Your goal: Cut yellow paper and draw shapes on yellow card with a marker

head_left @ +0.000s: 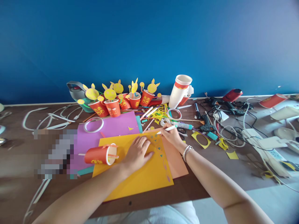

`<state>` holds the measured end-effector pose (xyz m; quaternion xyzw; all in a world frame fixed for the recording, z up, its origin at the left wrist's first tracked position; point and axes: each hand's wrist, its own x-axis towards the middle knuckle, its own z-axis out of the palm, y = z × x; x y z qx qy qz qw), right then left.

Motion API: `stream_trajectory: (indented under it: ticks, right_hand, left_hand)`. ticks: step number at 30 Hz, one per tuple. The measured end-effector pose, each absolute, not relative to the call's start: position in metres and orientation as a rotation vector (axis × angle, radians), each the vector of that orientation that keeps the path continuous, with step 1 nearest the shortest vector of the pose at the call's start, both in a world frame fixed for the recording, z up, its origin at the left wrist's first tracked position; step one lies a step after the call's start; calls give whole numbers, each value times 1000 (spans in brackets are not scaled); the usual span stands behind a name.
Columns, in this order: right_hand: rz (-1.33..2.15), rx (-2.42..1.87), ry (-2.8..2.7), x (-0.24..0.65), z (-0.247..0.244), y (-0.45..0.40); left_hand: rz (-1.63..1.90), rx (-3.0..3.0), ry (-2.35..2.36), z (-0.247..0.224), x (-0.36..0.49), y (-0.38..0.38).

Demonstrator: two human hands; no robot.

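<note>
My right hand (171, 135) is closed around a white marker (168, 129), its tip at the upper right of a yellow-orange sheet (126, 180). Small drawn faces, hearts and purple shapes run down that sheet's right edge. My left hand (137, 154) lies on the sheet with its fingers apart, holding nothing. A red paper cup (97, 155) rests on its side on the sheet's left part. Under the sheet are a peach sheet (178, 165) and a purple sheet (121, 126), with a roll of tape (93, 125) on the purple one.
Red cups with yellow animal cutouts (113, 108) and a tall white cup stack (177, 95) stand by the blue wall. Yellow scraps and markers lie ahead. To the right are a glue gun (206, 124), tangled cables and a power strip (254, 143).
</note>
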<state>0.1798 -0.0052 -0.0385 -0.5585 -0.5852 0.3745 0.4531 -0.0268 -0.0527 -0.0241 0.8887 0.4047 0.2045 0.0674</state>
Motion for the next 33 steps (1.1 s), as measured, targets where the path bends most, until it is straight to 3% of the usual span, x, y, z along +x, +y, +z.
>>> stream_trajectory:
  ticks: [22,33]
  right_hand:
    - [869,-1346,-1365,179,-34,-4]
    - [1024,-1181,-1450,176,-24,-14]
  left_hand:
    - [625,2672,1210,-26,-28,-52]
    - [658,2674,1188,-25,-27,-51]
